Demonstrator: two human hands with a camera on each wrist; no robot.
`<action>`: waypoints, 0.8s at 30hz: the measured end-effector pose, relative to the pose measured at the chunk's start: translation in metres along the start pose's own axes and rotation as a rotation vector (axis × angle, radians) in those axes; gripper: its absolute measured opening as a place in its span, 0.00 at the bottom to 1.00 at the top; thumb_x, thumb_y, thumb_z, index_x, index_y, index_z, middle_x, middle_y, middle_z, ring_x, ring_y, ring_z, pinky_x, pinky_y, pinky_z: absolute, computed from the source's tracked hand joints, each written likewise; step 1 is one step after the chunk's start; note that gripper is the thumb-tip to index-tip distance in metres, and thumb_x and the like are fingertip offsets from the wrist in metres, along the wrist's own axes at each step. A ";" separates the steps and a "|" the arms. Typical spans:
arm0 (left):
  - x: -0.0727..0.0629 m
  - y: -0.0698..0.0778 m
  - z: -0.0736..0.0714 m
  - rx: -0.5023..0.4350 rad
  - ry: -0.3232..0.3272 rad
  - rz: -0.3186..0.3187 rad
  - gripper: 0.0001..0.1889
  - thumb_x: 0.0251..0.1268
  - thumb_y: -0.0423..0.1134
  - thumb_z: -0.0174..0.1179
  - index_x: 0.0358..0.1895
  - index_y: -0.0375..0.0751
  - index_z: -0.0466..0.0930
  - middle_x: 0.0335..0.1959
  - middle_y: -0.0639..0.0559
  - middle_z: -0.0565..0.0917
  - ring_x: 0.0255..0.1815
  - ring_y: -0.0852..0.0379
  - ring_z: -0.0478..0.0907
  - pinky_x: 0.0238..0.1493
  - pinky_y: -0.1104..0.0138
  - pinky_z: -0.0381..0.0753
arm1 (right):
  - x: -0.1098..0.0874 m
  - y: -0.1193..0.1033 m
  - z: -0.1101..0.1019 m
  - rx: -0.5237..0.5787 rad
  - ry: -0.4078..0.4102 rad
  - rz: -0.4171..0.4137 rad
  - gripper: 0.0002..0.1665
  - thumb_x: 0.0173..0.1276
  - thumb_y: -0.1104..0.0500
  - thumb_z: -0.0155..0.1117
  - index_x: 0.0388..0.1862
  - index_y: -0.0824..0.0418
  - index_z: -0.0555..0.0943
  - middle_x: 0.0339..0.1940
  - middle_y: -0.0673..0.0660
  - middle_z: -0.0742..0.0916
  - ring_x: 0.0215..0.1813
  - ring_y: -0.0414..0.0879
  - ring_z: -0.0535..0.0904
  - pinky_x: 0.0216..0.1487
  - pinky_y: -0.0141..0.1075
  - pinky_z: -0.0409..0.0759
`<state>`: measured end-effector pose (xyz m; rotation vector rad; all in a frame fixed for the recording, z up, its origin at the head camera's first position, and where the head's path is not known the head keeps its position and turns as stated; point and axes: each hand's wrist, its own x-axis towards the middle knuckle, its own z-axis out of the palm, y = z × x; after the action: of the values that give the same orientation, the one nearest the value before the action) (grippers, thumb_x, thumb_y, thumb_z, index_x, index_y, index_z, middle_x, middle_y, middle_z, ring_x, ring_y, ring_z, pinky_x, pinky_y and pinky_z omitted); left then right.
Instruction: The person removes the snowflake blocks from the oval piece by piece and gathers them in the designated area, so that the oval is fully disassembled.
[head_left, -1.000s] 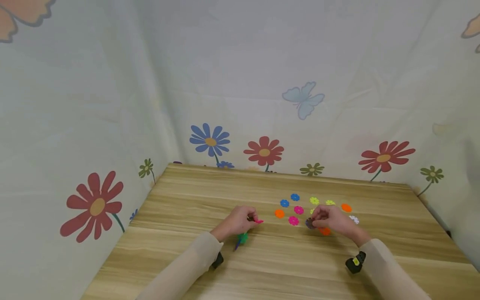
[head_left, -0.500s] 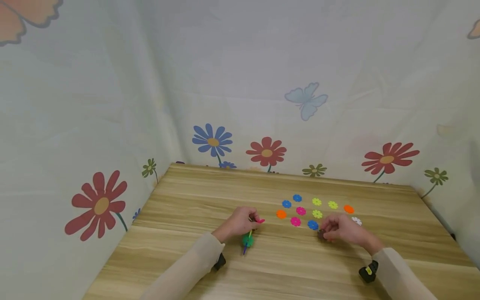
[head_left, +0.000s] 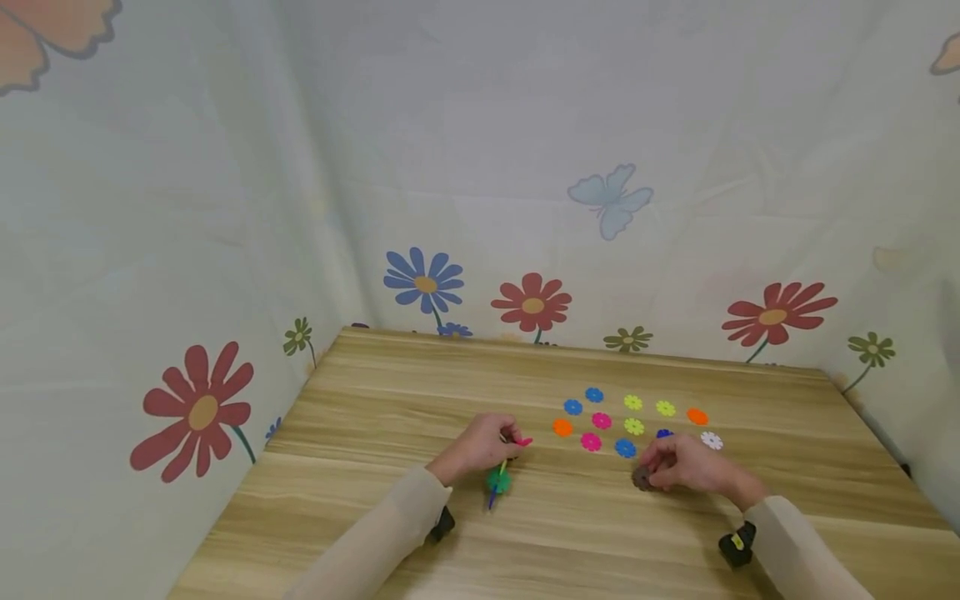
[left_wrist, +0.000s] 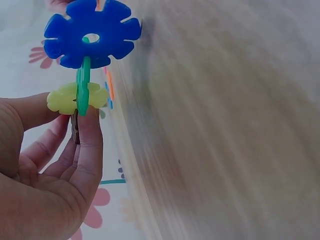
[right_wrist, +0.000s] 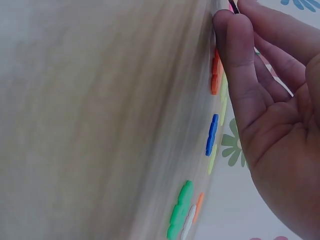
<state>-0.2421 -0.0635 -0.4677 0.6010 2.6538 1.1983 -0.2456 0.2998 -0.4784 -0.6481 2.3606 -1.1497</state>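
My left hand (head_left: 478,443) holds a small chain of slotted flower-shaped plastic discs between thumb and fingers. In the left wrist view, a blue disc (left_wrist: 112,42) is at the top, joined to a green disc (left_wrist: 82,85). Below that, a yellow disc (left_wrist: 60,100) and a brown disc (left_wrist: 75,131) sit at the fingertips. A pink disc (head_left: 525,442) pokes out past those fingers in the head view. My right hand (head_left: 693,463) pinches a separate brown disc (head_left: 641,477) near the tabletop, its fingers covering part of it.
On the wooden table (head_left: 420,375) lie several loose discs beyond the hands, among them a blue disc (head_left: 626,448), a pink disc (head_left: 591,442), an orange disc (head_left: 562,427) and a white disc (head_left: 711,441). A green disc (right_wrist: 180,210) shows in the right wrist view. Behind hangs a flower-printed curtain (head_left: 480,167).
My right hand has moved right and nearer to me with the brown disc, uncovering the blue and yellow discs. The chain under my left hand has swung slightly to the right.
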 end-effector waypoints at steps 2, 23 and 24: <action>0.000 0.001 0.000 0.001 0.006 0.001 0.07 0.58 0.34 0.66 0.27 0.45 0.77 0.25 0.58 0.78 0.25 0.63 0.72 0.25 0.72 0.72 | 0.001 0.000 0.000 -0.007 0.009 0.005 0.11 0.58 0.65 0.69 0.40 0.66 0.80 0.35 0.57 0.82 0.32 0.47 0.78 0.32 0.36 0.80; 0.002 0.006 0.003 -0.018 0.028 0.011 0.06 0.55 0.32 0.67 0.28 0.42 0.78 0.26 0.56 0.79 0.28 0.61 0.74 0.29 0.71 0.74 | 0.031 -0.046 0.017 -0.199 0.144 -0.093 0.04 0.63 0.58 0.67 0.31 0.57 0.81 0.23 0.49 0.80 0.25 0.40 0.73 0.24 0.32 0.75; 0.002 0.007 0.003 -0.020 0.030 0.011 0.06 0.55 0.32 0.67 0.28 0.41 0.78 0.26 0.56 0.79 0.27 0.61 0.74 0.28 0.71 0.74 | 0.034 -0.049 0.020 -0.194 0.144 -0.097 0.04 0.63 0.58 0.67 0.32 0.57 0.81 0.24 0.50 0.80 0.24 0.40 0.73 0.24 0.32 0.75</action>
<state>-0.2410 -0.0566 -0.4649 0.6000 2.6632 1.2449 -0.2509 0.2412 -0.4557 -0.7766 2.6126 -1.0467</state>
